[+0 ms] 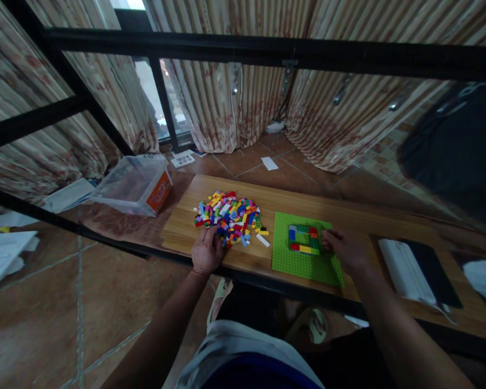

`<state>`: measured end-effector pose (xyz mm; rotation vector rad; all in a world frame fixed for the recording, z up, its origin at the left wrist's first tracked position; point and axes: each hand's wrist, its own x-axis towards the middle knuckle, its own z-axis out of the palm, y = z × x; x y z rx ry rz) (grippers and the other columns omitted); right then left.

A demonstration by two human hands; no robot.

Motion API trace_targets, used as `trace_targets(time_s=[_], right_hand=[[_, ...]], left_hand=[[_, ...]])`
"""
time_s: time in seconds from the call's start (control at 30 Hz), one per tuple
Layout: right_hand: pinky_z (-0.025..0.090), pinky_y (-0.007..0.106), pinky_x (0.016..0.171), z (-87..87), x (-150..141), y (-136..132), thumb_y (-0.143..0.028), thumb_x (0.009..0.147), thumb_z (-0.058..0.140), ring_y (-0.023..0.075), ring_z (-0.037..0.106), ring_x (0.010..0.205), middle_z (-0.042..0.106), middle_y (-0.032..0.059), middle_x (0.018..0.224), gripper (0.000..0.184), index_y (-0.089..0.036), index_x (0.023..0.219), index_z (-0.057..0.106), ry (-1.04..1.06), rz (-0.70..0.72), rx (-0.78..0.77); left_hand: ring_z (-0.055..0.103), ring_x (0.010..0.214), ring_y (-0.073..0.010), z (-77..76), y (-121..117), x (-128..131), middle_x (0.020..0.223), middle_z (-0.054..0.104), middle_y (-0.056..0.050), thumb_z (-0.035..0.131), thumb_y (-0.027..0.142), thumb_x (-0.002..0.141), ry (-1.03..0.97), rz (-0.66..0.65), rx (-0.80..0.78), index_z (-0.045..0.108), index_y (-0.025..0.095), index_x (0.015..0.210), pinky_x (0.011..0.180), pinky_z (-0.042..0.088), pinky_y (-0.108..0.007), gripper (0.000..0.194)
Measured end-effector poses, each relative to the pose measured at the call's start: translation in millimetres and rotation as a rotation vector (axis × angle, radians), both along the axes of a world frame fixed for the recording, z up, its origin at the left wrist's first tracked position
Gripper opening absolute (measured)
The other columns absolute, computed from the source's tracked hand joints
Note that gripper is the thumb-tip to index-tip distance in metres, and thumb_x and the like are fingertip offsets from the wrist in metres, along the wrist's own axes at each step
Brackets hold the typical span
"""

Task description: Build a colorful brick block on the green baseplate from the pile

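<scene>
A heap of small multicoloured toy building bricks (230,213) lies on the wooden board. My left hand (207,250) is at its near left edge, fingers bent and closed among the bricks; what they pinch, if anything, is hidden. On a green studded baseplate (283,259) stands a rectangular outline of bricks (302,249) in blue, green, red and yellow, with a bare middle. My right hand (342,247) hovers over the baseplate's right part, close beside the outline's right side. Its fingers are curled together, and I cannot make out anything in them.
A clear plastic box (127,186) with an orange label stands left of the wooden board (263,189). A white pouch-like object (407,270) lies on a dark item at the right. Black metal bars (243,48) cross in front of striped curtains (210,102).
</scene>
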<state>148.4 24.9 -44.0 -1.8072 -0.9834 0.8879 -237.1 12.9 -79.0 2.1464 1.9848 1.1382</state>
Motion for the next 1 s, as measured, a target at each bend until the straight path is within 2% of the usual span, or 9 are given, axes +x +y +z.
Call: trace_targets(time_s=[0.1, 0.23, 0.4, 0.57, 0.73, 0.83, 1.0], right_hand=[[0.049, 0.031, 0.058, -5.4, -14.4, -4.6, -0.04, 0.065, 0.068, 0.0162, 0.059, 0.058, 0.065, 0.003, 0.067, 0.03, -0.016, 0.082, 0.067, -0.075, -0.133, 0.088], [0.05, 0.033, 0.063, -10.1, -27.5, -13.6, -0.041, 0.07, 0.065, 0.0189, 0.063, 0.063, 0.069, 0.0069, 0.075, 0.034, -0.014, 0.09, 0.068, -0.174, -0.207, 0.202], [0.051, 0.038, 0.072, -11.8, -13.8, -29.9, -0.043, 0.076, 0.059, 0.0243, 0.066, 0.075, 0.072, 0.0132, 0.084, 0.036, -0.012, 0.091, 0.07, -0.389, -0.267, 0.274], [0.049, 0.038, 0.07, -16.0, 25.4, -45.4, -0.045, 0.081, 0.051, 0.026, 0.065, 0.075, 0.072, 0.014, 0.084, 0.039, -0.013, 0.092, 0.071, -0.645, -0.244, 0.215], [0.048, 0.04, 0.072, -27.9, 60.1, -45.3, -0.039, 0.085, 0.044, 0.0278, 0.064, 0.079, 0.071, 0.0165, 0.088, 0.038, -0.012, 0.093, 0.07, -0.857, -0.171, 0.134], [0.047, 0.039, 0.075, -33.2, 65.5, -40.4, -0.035, 0.087, 0.042, 0.0275, 0.063, 0.084, 0.069, 0.0173, 0.091, 0.036, -0.012, 0.092, 0.069, -0.973, -0.072, 0.164], [0.046, 0.035, 0.07, -33.7, 58.5, -36.5, -0.03, 0.091, 0.04, 0.0243, 0.061, 0.083, 0.066, 0.0145, 0.095, 0.033, -0.014, 0.097, 0.069, -1.035, -0.082, 0.141]], left_hand=[[0.064, 0.097, -0.0194, -0.6, -0.4, -0.1, 0.106, 0.066, -0.009, 0.046, 0.021, 0.089, -0.012, -0.015, -0.004, 0.061, 0.018, 0.118, 0.086, 0.051, -0.029, 0.033], [0.064, 0.098, -0.0195, -1.0, -0.6, -0.4, 0.106, 0.066, -0.009, 0.046, 0.02, 0.089, -0.013, -0.013, 0.002, 0.061, 0.018, 0.118, 0.086, 0.051, -0.03, 0.033], [0.064, 0.096, -0.0198, -0.1, -0.7, -0.6, 0.105, 0.066, -0.009, 0.045, 0.021, 0.089, -0.013, -0.021, 0.004, 0.061, 0.018, 0.118, 0.085, 0.052, -0.03, 0.033], [0.064, 0.098, -0.0204, 1.8, 0.4, -0.9, 0.105, 0.067, -0.01, 0.045, 0.023, 0.09, 0.007, -0.027, 0.022, 0.062, 0.017, 0.116, 0.085, 0.051, -0.03, 0.032], [0.065, 0.097, -0.0204, 2.8, 2.0, -1.2, 0.102, 0.067, -0.01, 0.047, 0.022, 0.089, 0.013, -0.004, 0.041, 0.064, 0.016, 0.113, 0.085, 0.051, -0.03, 0.03], [0.065, 0.095, -0.02, 2.9, 2.8, -1.0, 0.103, 0.067, -0.01, 0.048, 0.022, 0.089, 0.015, 0.012, 0.029, 0.064, 0.017, 0.112, 0.083, 0.051, -0.029, 0.029], [0.065, 0.095, -0.0195, 3.4, 4.7, -1.1, 0.104, 0.068, -0.01, 0.048, 0.025, 0.09, -0.002, 0.029, 0.03, 0.065, 0.016, 0.109, 0.08, 0.051, -0.029, 0.027]])
